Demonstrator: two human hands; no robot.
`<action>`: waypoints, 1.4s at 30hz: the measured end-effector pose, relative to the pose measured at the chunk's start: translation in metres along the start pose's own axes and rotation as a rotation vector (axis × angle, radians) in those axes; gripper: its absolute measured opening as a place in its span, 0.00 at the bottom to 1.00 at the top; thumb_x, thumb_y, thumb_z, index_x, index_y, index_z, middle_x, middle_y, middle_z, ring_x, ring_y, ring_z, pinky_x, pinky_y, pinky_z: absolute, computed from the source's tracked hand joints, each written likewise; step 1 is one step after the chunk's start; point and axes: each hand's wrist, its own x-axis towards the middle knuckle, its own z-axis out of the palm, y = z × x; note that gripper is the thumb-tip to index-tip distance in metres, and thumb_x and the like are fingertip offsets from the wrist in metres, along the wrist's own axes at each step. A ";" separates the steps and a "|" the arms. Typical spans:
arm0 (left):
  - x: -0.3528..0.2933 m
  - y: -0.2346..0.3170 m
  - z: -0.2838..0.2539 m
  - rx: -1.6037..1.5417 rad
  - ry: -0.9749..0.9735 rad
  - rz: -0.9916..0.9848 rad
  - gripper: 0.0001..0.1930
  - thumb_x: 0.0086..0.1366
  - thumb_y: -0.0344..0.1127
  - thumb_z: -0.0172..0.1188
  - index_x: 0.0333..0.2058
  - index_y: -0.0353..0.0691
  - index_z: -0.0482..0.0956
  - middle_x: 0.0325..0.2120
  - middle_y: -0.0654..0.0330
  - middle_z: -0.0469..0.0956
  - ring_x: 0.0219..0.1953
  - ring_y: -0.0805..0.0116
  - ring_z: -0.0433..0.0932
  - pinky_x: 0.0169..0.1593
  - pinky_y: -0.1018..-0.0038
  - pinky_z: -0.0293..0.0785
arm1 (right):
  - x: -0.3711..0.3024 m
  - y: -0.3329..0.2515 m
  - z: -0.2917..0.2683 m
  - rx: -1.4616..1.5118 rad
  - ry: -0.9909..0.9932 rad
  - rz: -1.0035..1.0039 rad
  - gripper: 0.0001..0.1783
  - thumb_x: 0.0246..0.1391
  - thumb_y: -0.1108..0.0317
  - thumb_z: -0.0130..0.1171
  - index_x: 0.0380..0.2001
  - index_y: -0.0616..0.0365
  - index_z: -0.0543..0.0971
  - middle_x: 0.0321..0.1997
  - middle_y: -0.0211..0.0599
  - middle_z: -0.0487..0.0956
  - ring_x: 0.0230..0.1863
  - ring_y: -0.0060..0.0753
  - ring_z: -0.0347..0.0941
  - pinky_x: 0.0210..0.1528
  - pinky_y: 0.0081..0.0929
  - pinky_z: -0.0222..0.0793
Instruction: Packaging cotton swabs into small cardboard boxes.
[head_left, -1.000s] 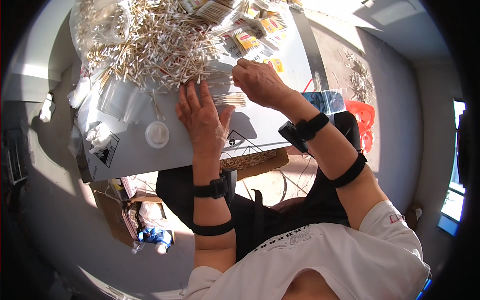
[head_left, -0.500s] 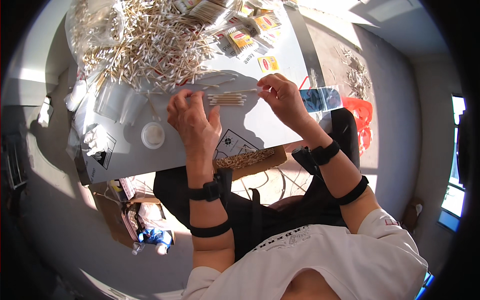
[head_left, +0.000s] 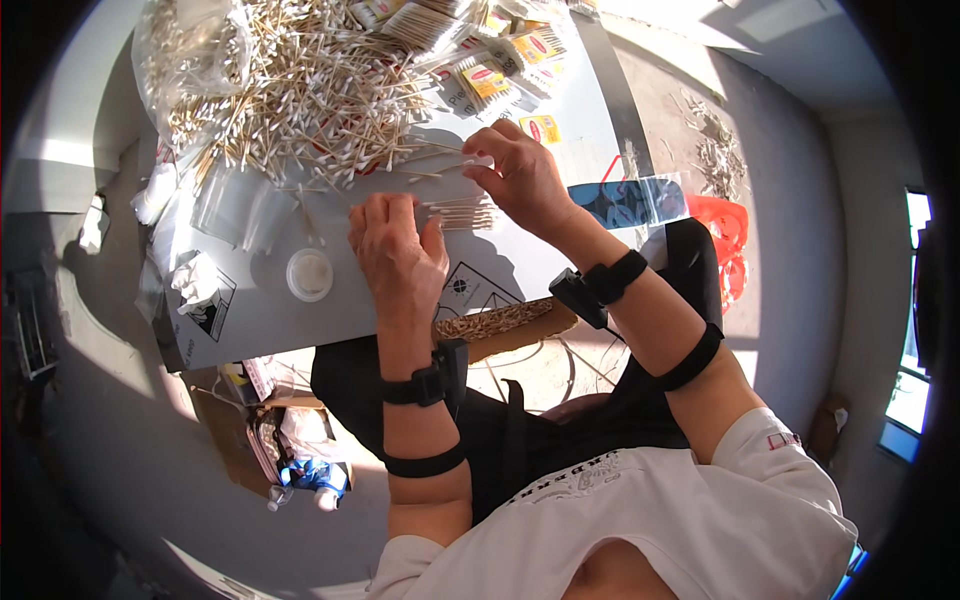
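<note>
Table [head_left: 300, 328] fills most of the work area; big swab pile [head_left: 310, 90] across its far left, packed swab bundles [head_left: 487, 82] beside it to the right. Both hands are over the table. Left hand [head_left: 398, 245]: fingers loosely curled, thumb spread apart from them, nothing seen in the grip. Right hand [head_left: 528, 182]: thumb and forefinger nearly meeting; can't tell if a swab is pinched between them.

Smaller: a short swab row [head_left: 462, 213], flat on the table, sticks side by side. Step looks like laying swabs into this row. To do it well: take one swab at a time by the stick, keep fingers off the cotton, set it parallel, use the left hand as an end stop so tips stay level, don't knock finished ones askew.

Relative to grip: row lies between the hands, just right of the left fingers and thumb, below and left of the right fingertips. A few loose swabs [head_left: 425, 178] lie above the row, near the right fingertips.
</note>
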 end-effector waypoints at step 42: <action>0.009 -0.009 0.009 0.250 0.139 -0.040 0.05 0.57 0.26 0.58 0.33 0.43 0.75 0.37 0.60 0.72 0.46 0.55 0.70 0.49 0.60 0.65 | 0.002 0.008 -0.001 -0.227 -0.191 -0.309 0.06 0.50 0.73 0.60 0.27 0.58 0.71 0.31 0.40 0.73 0.33 0.48 0.75 0.34 0.38 0.71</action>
